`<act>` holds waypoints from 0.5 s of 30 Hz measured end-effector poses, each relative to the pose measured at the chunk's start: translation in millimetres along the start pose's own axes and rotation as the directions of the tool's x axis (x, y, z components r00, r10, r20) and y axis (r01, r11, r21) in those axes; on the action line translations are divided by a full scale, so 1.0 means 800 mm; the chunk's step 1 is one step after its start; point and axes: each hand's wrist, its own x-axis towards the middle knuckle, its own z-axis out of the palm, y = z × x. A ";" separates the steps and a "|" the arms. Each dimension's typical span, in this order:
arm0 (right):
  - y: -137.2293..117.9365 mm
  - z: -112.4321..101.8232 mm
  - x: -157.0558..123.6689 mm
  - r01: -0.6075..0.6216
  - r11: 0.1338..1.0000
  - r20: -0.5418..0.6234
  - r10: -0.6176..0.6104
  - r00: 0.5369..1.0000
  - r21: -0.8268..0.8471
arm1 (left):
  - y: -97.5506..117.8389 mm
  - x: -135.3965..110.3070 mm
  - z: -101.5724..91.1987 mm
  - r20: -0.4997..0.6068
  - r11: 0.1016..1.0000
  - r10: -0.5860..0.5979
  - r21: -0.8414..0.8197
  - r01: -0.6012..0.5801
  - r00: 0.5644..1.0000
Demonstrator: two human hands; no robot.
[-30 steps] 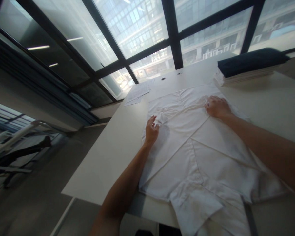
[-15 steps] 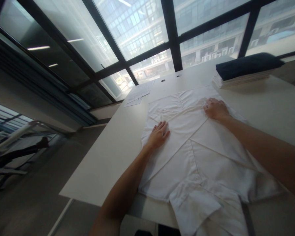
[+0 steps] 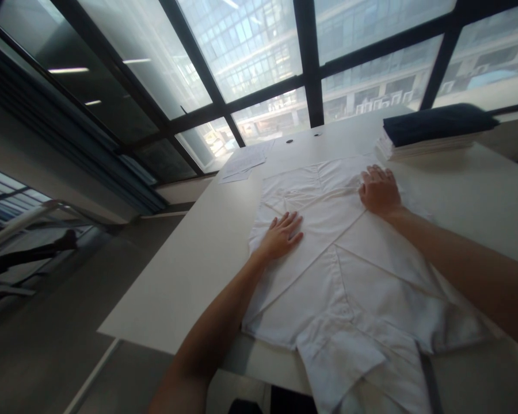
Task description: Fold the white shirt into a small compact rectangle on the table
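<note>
A white shirt (image 3: 354, 276) lies spread on the white table (image 3: 190, 270), its sleeves folded inward across the body and its collar end hanging over the near edge. My left hand (image 3: 281, 234) rests flat on the shirt's left side, fingers stretched out. My right hand (image 3: 378, 191) lies flat on the far right part of the shirt, fingers extended and pressing the cloth. Neither hand holds anything.
A stack of folded clothes with a dark blue piece on top (image 3: 435, 129) sits at the table's far right. Sheets of paper (image 3: 244, 164) lie at the far left corner. Large windows (image 3: 250, 52) stand behind the table. The floor drops away to the left.
My left hand moved from a raised, curled pose at the shirt's left edge to lying flat on the cloth. My right hand opened out flat and slid slightly away from me.
</note>
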 end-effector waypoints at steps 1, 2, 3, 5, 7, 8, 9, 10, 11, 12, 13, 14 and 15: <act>-0.005 -0.004 -0.001 0.071 0.997 -0.011 -0.071 0.997 -0.003 | 0.000 0.001 0.000 0.001 1.000 -0.003 0.003 0.003 1.000; -0.011 -0.007 -0.003 0.140 0.990 -0.009 -0.140 0.990 -0.003 | 0.000 0.001 0.001 0.002 1.000 -0.005 0.006 0.005 1.000; -0.021 -0.009 -0.004 0.194 0.981 0.000 -0.194 0.981 0.001 | 0.000 0.002 0.001 0.003 1.000 -0.006 0.010 0.006 1.000; -0.051 -0.007 -0.009 0.240 0.970 0.032 -0.241 0.970 0.035 | -0.001 0.003 0.002 0.005 1.000 -0.007 0.020 0.007 1.000; -0.093 -0.002 -0.017 0.242 0.964 0.097 -0.253 0.963 0.114 | -0.002 0.003 0.003 0.008 1.000 -0.007 0.029 0.007 1.000; -0.116 0.002 -0.022 0.267 0.947 0.145 -0.293 0.945 0.176 | -0.002 0.003 0.004 0.007 0.999 -0.005 0.032 0.005 1.000; -0.139 0.005 -0.027 0.309 0.920 0.183 -0.356 0.917 0.243 | -0.003 0.003 0.004 0.004 0.999 -0.003 0.035 0.003 1.000; -0.159 0.008 -0.032 0.355 0.886 0.205 -0.423 0.883 0.298 | -0.003 0.003 0.005 -0.002 0.999 0.000 0.035 0.000 1.000; -0.175 0.010 -0.036 0.375 0.865 0.217 -0.458 0.862 0.335 | -0.004 0.003 0.005 -0.010 1.000 0.001 0.032 -0.001 1.000; -0.186 0.013 -0.039 0.383 0.851 0.227 -0.478 0.848 0.360 | -0.004 0.003 0.006 -0.017 1.000 0.002 0.026 -0.002 1.000; -0.191 0.015 -0.041 0.382 0.845 0.237 -0.485 0.842 0.373 | -0.004 0.002 0.006 -0.023 1.000 0.002 0.020 -0.002 1.000; -0.190 0.017 -0.041 0.373 0.848 0.251 -0.481 0.840 0.376 | -0.005 0.002 0.007 -0.026 1.000 0.003 0.016 -0.002 1.000; -0.184 0.020 -0.039 0.361 0.856 0.270 -0.471 0.840 0.371 | -0.005 0.002 0.007 -0.025 1.000 0.004 0.016 -0.004 1.000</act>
